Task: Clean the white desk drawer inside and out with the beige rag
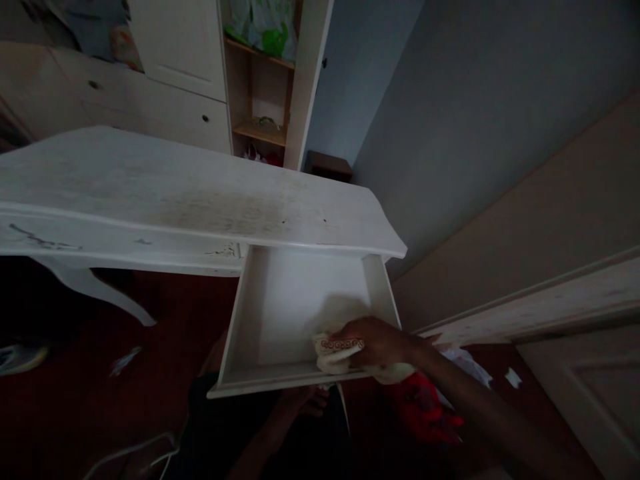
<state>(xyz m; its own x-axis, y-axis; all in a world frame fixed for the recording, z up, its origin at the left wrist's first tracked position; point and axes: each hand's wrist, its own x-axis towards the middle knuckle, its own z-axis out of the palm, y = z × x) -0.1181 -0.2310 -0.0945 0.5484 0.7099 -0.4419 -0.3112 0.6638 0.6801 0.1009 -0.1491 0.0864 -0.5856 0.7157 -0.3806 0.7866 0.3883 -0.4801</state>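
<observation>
A white drawer [300, 287] is pulled out from the right part of a white table [210, 173]. My right hand [380, 341] is closed around a cream cloth [334, 353] with a reddish-brown scroll pattern. It presses the cloth near the drawer's front right inner corner, and part of the cloth hangs over the drawer front. My left hand [313, 401] is low, just under the drawer front and over my dark-clothed lap. Its fingers look loosely apart, though dim light and the drawer front hide some of it.
Brownish smudges mark the tabletop. A red bag [425, 407] lies on the dark red floor at right, near a wall. Behind the table stands a white cabinet [175, 40] with open shelves [263, 130]. A shoe [23, 358] is at far left.
</observation>
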